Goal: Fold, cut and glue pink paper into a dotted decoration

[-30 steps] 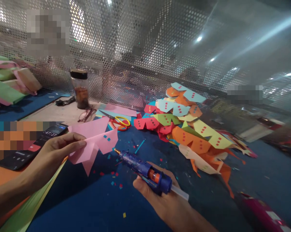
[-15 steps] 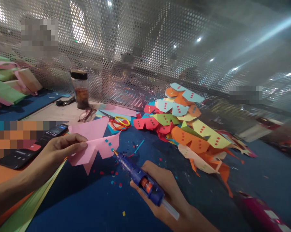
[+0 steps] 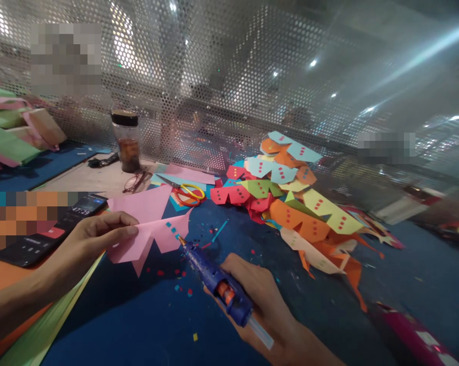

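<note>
Between thumb and fingers, my left hand (image 3: 109, 231) pinches a folded pink paper cutout (image 3: 164, 239) above the blue table. Small blue paper squares (image 3: 171, 227) sit in a short row on its right part. My right hand (image 3: 260, 284) is wrapped around a blue glue gun (image 3: 214, 272), with a clear glue stick (image 3: 260, 333) poking out of its back end. The gun's nozzle tip is at the lowest blue square; whether it touches the paper I cannot tell. Tiny red and blue paper bits (image 3: 190, 292) lie scattered below.
Colourful folded paper cutouts (image 3: 260, 188) are heaped right of centre. Yellow-and-red-handled scissors (image 3: 191, 194) lie behind the pink paper. A lidded jar of brown liquid (image 3: 126, 145) stands near a perforated metal screen (image 3: 214, 66). A phone (image 3: 42, 236) lies left; a magenta object (image 3: 412, 333) lies lower right.
The back end of the glue gun has swung slightly to the left, while its tip stays near the blue squares. My left hand and the pink paper have barely shifted.
</note>
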Demonstrator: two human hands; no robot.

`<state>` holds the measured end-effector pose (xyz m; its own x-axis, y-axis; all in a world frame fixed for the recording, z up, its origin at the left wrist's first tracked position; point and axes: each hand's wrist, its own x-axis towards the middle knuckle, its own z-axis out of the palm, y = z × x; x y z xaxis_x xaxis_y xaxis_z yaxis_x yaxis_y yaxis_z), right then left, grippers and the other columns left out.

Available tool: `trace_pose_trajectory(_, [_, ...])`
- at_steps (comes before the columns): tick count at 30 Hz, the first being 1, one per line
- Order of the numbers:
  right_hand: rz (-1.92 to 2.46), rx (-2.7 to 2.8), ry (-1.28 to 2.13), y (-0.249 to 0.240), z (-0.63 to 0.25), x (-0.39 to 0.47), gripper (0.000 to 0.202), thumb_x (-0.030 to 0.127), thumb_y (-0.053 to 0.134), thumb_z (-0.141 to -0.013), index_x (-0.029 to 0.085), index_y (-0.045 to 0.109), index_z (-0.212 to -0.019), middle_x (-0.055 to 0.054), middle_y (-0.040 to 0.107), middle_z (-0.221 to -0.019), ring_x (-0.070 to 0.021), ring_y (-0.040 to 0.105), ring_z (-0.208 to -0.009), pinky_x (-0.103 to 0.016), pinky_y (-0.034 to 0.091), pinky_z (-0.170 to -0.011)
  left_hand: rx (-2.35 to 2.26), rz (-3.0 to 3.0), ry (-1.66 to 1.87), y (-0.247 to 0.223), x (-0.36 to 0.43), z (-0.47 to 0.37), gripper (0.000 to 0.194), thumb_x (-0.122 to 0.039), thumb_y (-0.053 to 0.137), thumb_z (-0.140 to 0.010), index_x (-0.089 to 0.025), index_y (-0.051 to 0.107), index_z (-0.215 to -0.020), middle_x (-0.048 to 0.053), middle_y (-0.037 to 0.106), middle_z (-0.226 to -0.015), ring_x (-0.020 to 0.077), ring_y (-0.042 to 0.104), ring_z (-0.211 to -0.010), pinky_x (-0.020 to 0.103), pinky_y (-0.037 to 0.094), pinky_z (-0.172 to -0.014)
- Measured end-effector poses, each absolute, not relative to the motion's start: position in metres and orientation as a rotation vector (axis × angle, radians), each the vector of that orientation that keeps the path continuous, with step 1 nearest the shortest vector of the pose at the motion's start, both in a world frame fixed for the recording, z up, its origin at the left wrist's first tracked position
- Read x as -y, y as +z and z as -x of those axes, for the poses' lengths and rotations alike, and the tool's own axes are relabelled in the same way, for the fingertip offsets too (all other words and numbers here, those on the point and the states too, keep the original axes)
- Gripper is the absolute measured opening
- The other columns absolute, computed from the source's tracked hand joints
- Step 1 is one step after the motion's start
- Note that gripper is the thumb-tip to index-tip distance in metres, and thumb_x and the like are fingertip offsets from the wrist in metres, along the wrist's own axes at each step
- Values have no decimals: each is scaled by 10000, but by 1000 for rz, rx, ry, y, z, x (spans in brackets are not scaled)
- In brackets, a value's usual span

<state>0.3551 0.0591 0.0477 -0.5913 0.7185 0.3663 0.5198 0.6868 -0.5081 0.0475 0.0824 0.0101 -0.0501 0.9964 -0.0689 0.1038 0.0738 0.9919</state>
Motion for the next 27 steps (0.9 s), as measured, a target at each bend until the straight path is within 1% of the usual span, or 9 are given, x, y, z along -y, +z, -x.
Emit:
trace_pose_trajectory(7, [951,2357,522,50,-356,-56,87,145,552,-889,220,539,-846,9,600,-752,-126,547,-604,-256,398,-558,-1329,-1221,1134,12,-82,-48,329,-529,796,-718,-208,723,-734,-45,547,-589,90,413,-524,199,307,-484])
trace_pose_trajectory(12, [977,2361,504,48,-356,-57,76,174,549,-899,225,532,-846,12,602,-741,-127,541,-595,-258,387,-547,-1321,-1225,1131,11,-81,-46,345,-545,795,-719,-208,724,-743,-50,539,-577,91,413,-516,203,306,-484])
trace_pose_trajectory(19, [961,2375,529,48,-357,-58,79,148,525,-873,224,527,-853,8,591,-749,-129,525,-596,-262,382,-556,-1312,-1213,1126,11,-81,-47,365,-562,805,-718,-209,710,-721,-56,528,-575,91,399,-532,201,310,-495])
trace_pose_trajectory(23, [940,2374,524,48,-356,-57,62,157,533,-874,218,543,-869,3,604,-763,-132,550,-616,-261,389,-564,-1324,-1193,1105,12,-81,-48,367,-564,796,-733,-208,717,-775,-53,533,-603,97,408,-560,205,306,-514])
trace_pose_trajectory(27, [884,2346,514,42,-354,-58,75,156,525,-874,221,531,-837,15,592,-732,-125,542,-596,-252,366,-538,-1347,-1166,1107,11,-81,-47,386,-580,795,-724,-209,721,-805,-40,566,-659,112,435,-610,214,324,-547])
